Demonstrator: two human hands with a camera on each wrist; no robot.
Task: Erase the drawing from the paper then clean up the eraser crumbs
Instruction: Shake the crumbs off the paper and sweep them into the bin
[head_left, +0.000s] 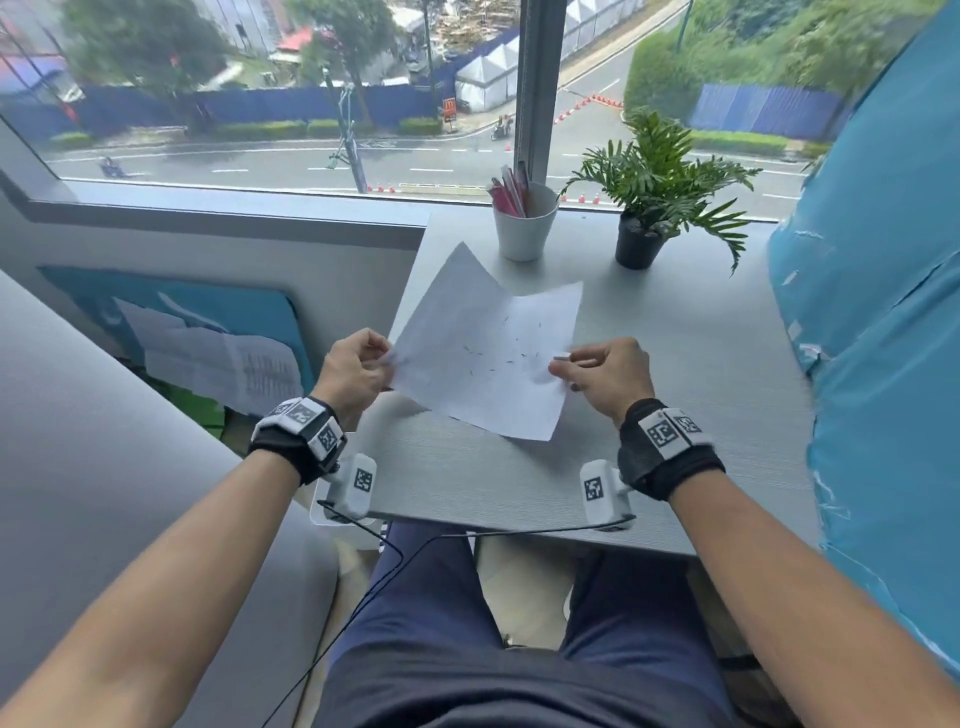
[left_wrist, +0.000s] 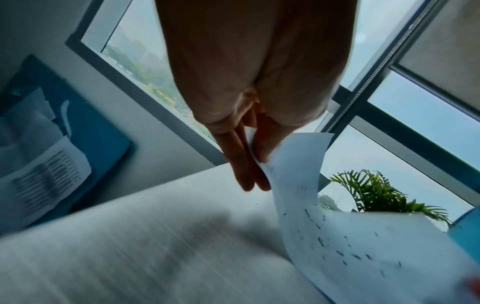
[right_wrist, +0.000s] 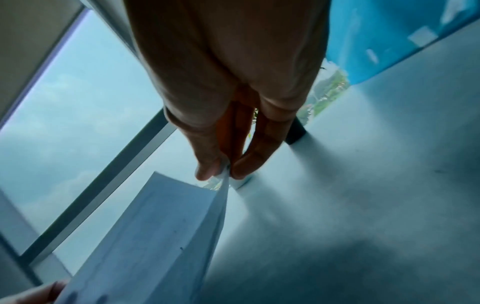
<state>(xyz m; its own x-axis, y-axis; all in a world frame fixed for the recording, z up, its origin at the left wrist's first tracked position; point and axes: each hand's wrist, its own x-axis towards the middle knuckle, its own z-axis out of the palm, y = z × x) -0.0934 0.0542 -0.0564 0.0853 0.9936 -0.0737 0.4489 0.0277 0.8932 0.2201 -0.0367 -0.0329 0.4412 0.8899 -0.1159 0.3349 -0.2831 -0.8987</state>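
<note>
A white sheet of paper hangs above the grey desk, bowed into a shallow trough. Dark eraser crumbs lie scattered in its middle. My left hand pinches the sheet's left edge between thumb and fingers; in the left wrist view the paper curves down from that hand with crumbs on it. My right hand pinches the right edge, together with a small white eraser. The right wrist view shows this hand nipping the paper.
A white cup with pink pens and a potted plant stand at the back of the desk by the window. A blue covered panel borders the desk's right side. A blue board with papers leans lower left.
</note>
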